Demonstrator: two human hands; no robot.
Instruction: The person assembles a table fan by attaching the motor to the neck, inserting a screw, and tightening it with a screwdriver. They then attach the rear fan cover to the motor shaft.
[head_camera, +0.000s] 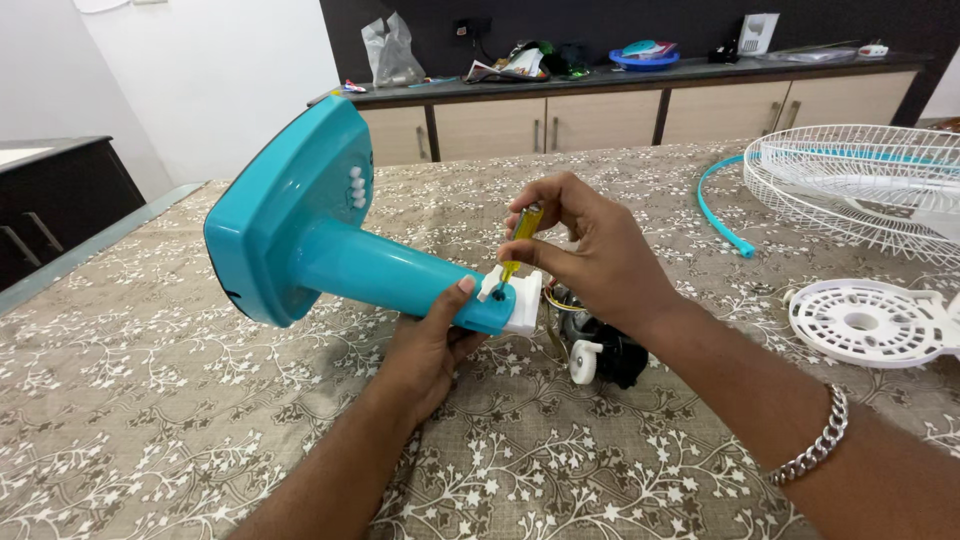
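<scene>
My left hand (425, 350) is nearest to me, its fingers wrapped around the turquoise fan stand (320, 235), so the neck stays tilted above the patterned tablecloth (150, 420). My right hand (590, 250) pinches a small yellow screwdriver (522, 235) upright, its tip at the white joint (515, 295). The stand looks glossy, with white buttons.

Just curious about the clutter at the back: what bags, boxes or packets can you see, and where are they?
Plastic bag: left end of the counter, crumpled, clear grey.
White box: right part of the counter, upright, with a dark panel.
Packets: counter middle, a mixed, colourful heap, too small to tell apart.
</scene>
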